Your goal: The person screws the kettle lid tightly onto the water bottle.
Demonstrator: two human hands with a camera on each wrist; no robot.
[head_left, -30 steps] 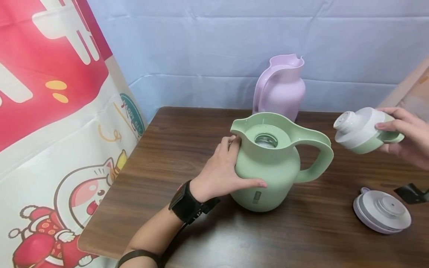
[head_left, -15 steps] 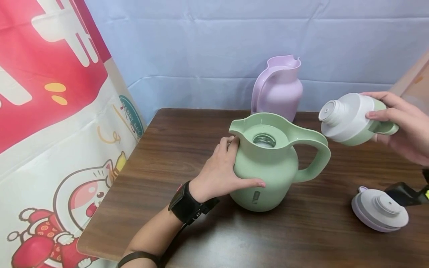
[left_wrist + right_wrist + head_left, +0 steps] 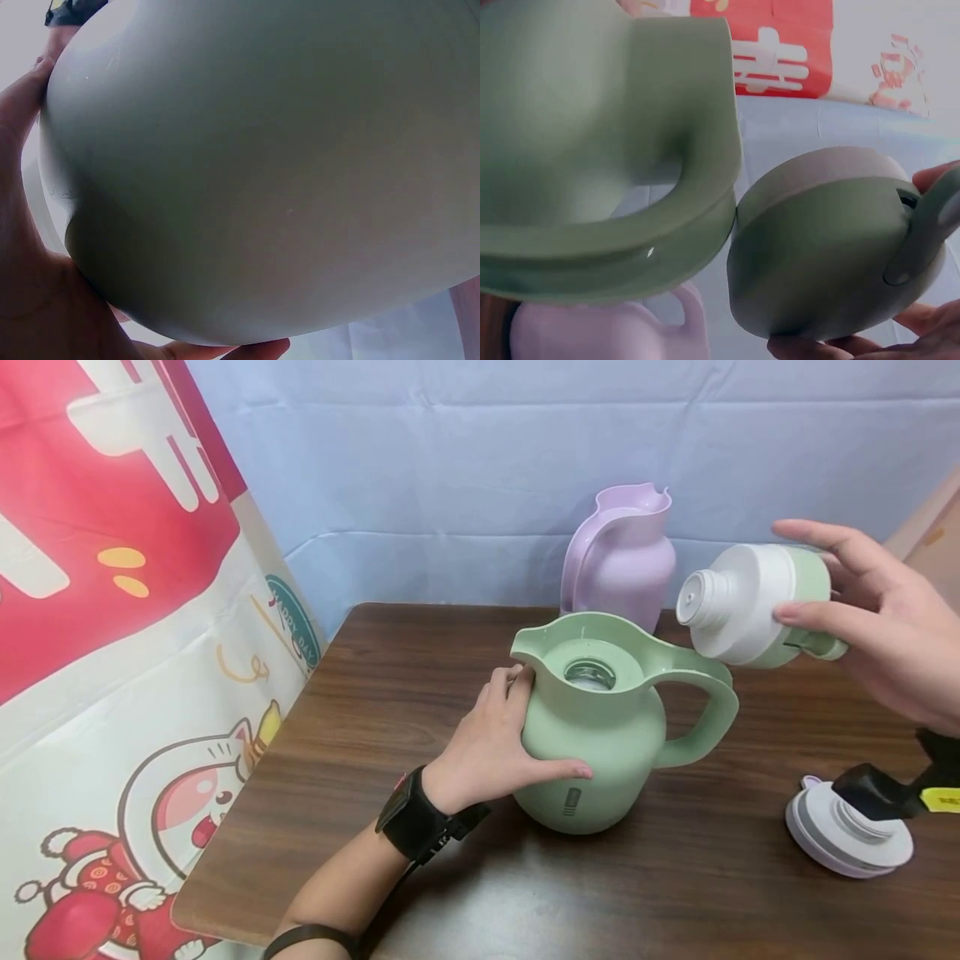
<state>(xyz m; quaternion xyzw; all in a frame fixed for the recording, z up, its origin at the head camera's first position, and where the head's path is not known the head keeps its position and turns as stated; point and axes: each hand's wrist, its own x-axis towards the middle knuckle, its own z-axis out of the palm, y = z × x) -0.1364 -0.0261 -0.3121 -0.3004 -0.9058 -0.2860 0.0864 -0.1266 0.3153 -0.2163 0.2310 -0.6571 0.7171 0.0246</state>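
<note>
A pale green thermos jug [image 3: 600, 735] stands upright on the table, its round mouth [image 3: 590, 675] uncovered. My left hand [image 3: 487, 745] grips the jug's left side, thumb across the front; in the left wrist view, fingertips [image 3: 262, 349] curl round its body. Above and right of the jug's handle, my right hand [image 3: 877, 606] holds a white and green screw stopper [image 3: 761, 602]. The stopper is tilted sideways, its threaded neck pointing left at the jug. In the right wrist view the green side of the stopper [image 3: 825, 255] shows beside the jug handle [image 3: 705, 180].
Behind the green jug stands a lilac jug [image 3: 626, 560] with its top uncovered. A lilac and grey stopper [image 3: 847, 839] lies at the right of the wooden table [image 3: 390, 693], partly hidden by a black strap mount [image 3: 885, 789]. A pale blue cloth [image 3: 480, 460] hangs behind.
My right hand has carried the green and white stopper left and up, closer to the jug, and tipped its neck further sideways. The left hand keeps its hold on the jug.
</note>
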